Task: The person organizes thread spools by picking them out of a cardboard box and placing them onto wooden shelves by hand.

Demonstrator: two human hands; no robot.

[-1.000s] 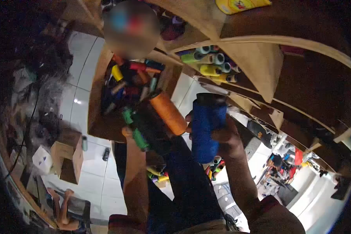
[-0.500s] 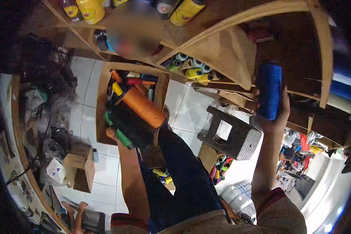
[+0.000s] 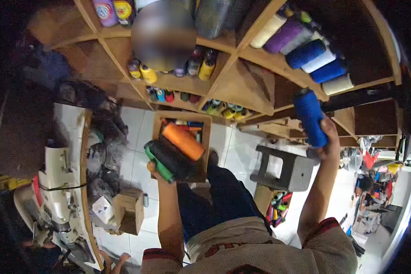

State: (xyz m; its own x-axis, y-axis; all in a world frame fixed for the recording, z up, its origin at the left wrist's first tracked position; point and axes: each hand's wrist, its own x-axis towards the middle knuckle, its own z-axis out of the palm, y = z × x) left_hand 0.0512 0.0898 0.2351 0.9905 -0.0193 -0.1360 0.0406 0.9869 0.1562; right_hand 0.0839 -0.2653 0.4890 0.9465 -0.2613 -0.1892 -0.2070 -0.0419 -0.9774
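My right hand (image 3: 329, 134) is wrapped round a blue thread cone (image 3: 311, 118), raised beside a shelf row of spools that includes a purple one (image 3: 284, 37) and a white one (image 3: 318, 60). My left hand (image 3: 152, 169) holds a green spool (image 3: 159, 160) at its edge. A black spool (image 3: 171, 157) and an orange spool (image 3: 184, 141) lie side by side against the green one, over the open cardboard box (image 3: 207, 130). How the black and orange spools are supported is partly hidden.
Wooden shelves (image 3: 233, 57) with bottles and small spools stretch across the top. A grey stool (image 3: 299, 172) stands on the right, near a box of colourful spools (image 3: 278, 208). At left are a sewing machine (image 3: 59, 192) and a small carton (image 3: 129, 212). Another person's legs (image 3: 116, 262) show at bottom left.
The view has tilted up toward the shelves, showing the spool row. My right hand has lifted the blue cone up and right, from beside the orange spool to the shelf. My left hand keeps its hold.
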